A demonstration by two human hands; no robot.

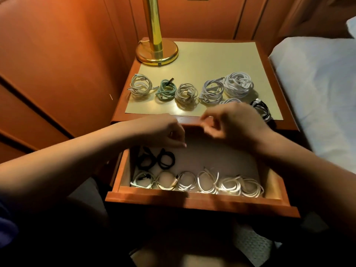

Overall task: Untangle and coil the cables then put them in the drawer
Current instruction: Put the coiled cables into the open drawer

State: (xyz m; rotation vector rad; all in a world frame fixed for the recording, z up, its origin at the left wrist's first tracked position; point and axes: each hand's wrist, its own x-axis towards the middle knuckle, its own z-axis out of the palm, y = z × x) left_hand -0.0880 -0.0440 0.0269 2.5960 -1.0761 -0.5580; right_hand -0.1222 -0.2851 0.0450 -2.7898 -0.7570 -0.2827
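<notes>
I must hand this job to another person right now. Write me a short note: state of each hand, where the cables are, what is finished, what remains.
Left hand: hovers over the open wooden drawer, fingers curled, no cable visible in it.
Right hand: over the drawer's back edge, fingers curled, seemingly holding nothing.
Done: a front row of coiled white cables and coiled black cables at back left lie in the drawer.
Left: coils on the nightstand top still need moving: four pale and teal ones in a row, a big white coil, a black-and-white coil, and one partly hidden behind the right hand.
</notes>
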